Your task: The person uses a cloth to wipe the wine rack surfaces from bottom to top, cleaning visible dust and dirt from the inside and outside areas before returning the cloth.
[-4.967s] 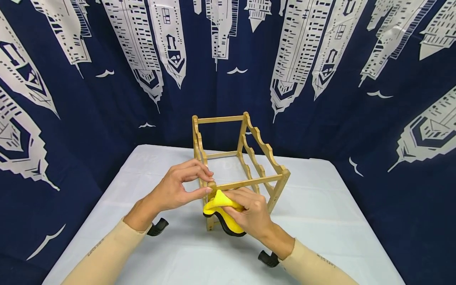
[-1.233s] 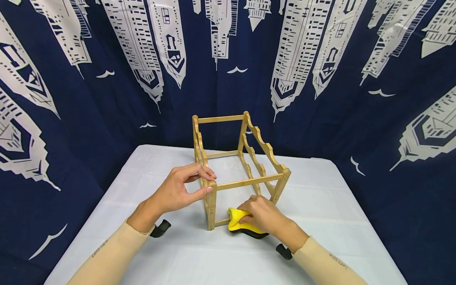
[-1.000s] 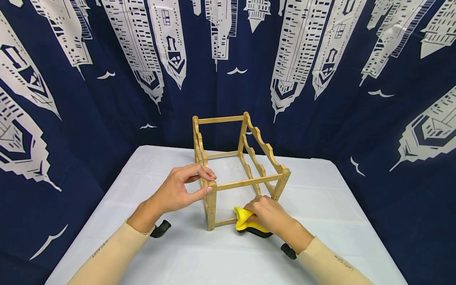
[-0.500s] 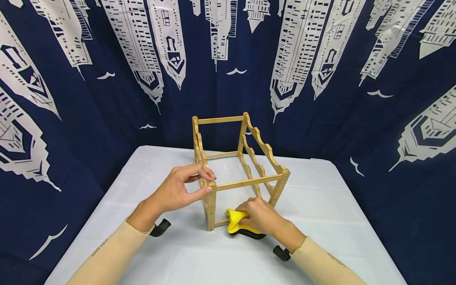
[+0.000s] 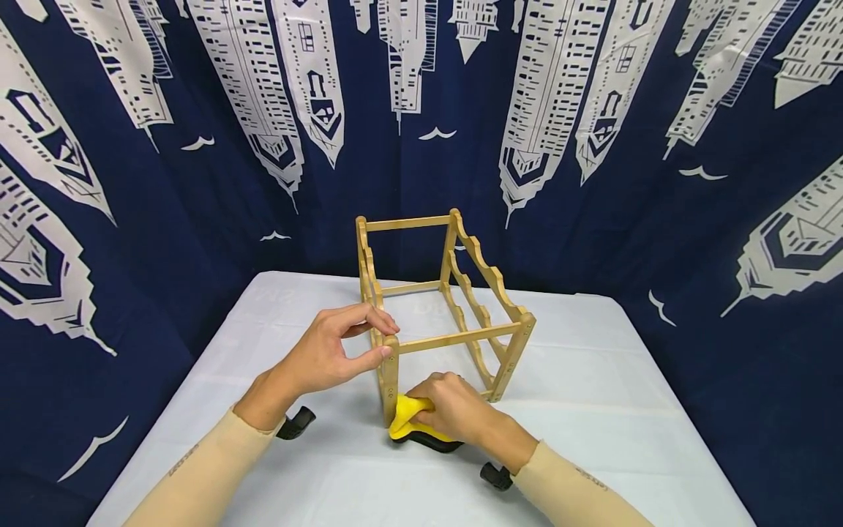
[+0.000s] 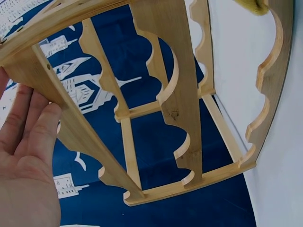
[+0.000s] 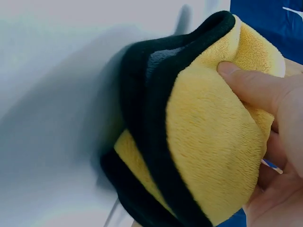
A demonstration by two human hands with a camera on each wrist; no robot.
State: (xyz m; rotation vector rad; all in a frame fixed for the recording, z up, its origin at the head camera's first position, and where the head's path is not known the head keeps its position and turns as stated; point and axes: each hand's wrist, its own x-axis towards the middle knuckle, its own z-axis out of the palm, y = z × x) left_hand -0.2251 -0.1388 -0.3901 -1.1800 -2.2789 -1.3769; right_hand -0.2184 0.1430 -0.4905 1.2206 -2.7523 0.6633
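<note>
**Right hand [image 5: 454, 410] on yellow cloth [image 7: 213, 137], left hand [image 5: 326, 348] on wooden rack [image 5: 454, 338]**

Right fingers grasping the folded cloth, thumb [image 7: 251, 87] pressed on its face; black edging [image 7: 158, 109] hangs below them, close to the table [image 5: 579, 424]. Cloth sits at the foot of the rack's near-left post [image 5: 391, 380] (touching or just in front, can't tell from where I stand). Left fingers and thumb pinching the top of that same post, higher up than the right fingers. Scalloped rails [image 5: 495, 279] run back beyond both sets of fingers. Farther past them: navy curtain [image 5: 435, 176], white skyline print upside down.
</note>
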